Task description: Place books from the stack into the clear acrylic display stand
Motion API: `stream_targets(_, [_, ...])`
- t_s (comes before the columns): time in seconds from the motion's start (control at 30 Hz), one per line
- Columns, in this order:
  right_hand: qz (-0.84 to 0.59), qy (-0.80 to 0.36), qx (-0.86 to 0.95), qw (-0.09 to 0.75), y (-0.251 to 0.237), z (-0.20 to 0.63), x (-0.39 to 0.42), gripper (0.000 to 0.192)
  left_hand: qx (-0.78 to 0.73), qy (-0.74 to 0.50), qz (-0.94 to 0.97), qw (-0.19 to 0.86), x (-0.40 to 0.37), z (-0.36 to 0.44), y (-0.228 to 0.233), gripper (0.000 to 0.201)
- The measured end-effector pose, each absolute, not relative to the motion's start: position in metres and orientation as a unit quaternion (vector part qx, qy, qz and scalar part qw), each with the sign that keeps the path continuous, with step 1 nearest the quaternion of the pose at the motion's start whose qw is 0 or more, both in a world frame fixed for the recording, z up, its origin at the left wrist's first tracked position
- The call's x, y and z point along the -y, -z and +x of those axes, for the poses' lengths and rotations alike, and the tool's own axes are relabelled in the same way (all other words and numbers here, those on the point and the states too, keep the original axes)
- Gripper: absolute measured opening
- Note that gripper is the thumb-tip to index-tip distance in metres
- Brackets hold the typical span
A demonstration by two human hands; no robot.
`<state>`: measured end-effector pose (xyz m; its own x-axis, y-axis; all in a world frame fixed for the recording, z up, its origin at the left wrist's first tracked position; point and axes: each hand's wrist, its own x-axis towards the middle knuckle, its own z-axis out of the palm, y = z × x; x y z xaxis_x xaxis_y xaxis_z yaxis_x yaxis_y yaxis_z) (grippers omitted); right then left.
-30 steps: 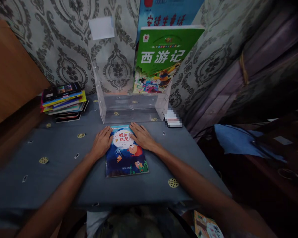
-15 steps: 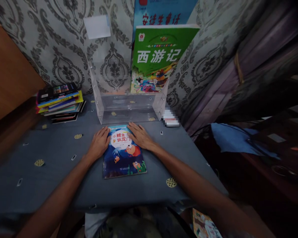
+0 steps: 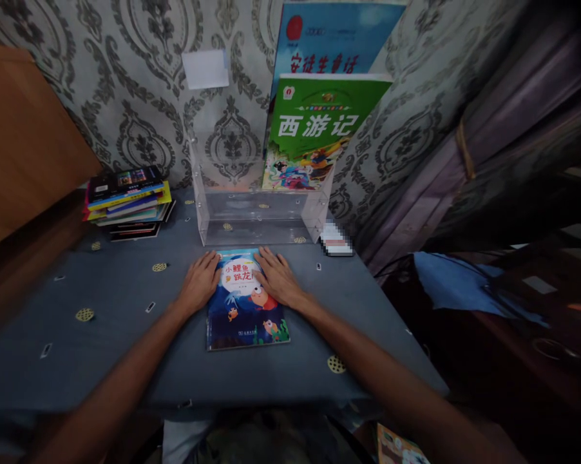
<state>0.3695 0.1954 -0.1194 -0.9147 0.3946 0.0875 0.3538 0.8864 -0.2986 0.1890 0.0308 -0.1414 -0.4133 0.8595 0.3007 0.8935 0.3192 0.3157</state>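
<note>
A thin dark-blue picture book [image 3: 245, 316] with orange fish on its cover lies flat and closed on the cloth-covered table. My left hand [image 3: 201, 278] rests flat along its upper left edge, fingers stretched out away from me. On the upper right, my right hand [image 3: 278, 277] lies over the cover's edge with its fingers apart, hiding part of the title. Just beyond the book stands a clear acrylic book stand [image 3: 256, 231]. In its right half lean a green book [image 3: 314, 135] and, behind that, a taller blue book [image 3: 341, 38].
A stack of books [image 3: 129, 200] sits at the table's back left, near a brown wooden panel [image 3: 34, 142]. A blurred-out white item [image 3: 336, 240] lies right of the stand. Past the table's right edge are a curtain [image 3: 426, 180], a blue cloth [image 3: 455, 283] and cables.
The view has tilted up slightly, so more of the blue book shows. My right hand has shifted slightly on the cover and hides more of the title. The book stays flat.
</note>
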Motion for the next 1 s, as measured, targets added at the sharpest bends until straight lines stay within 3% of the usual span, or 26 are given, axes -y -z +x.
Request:
stream_targets(0.27, [-0.201,-0.133,0.969,0.059,0.112,0.387,-0.17,0.055,0.817,0.181,-0.542,0.076,-0.031,0.191,0.141,0.046])
stream_targets(0.77, [-0.158,-0.099,0.977,0.107,0.121,0.431,-0.132,0.052,0.816,0.169,-0.544,0.099,-0.03,0.191,0.14,0.045])
stream_targets(1.0, [-0.136,-0.089,0.982,0.101,0.123,0.448,-0.12,0.059,0.806,0.175,-0.554,0.114,-0.029,0.189,0.143,0.043])
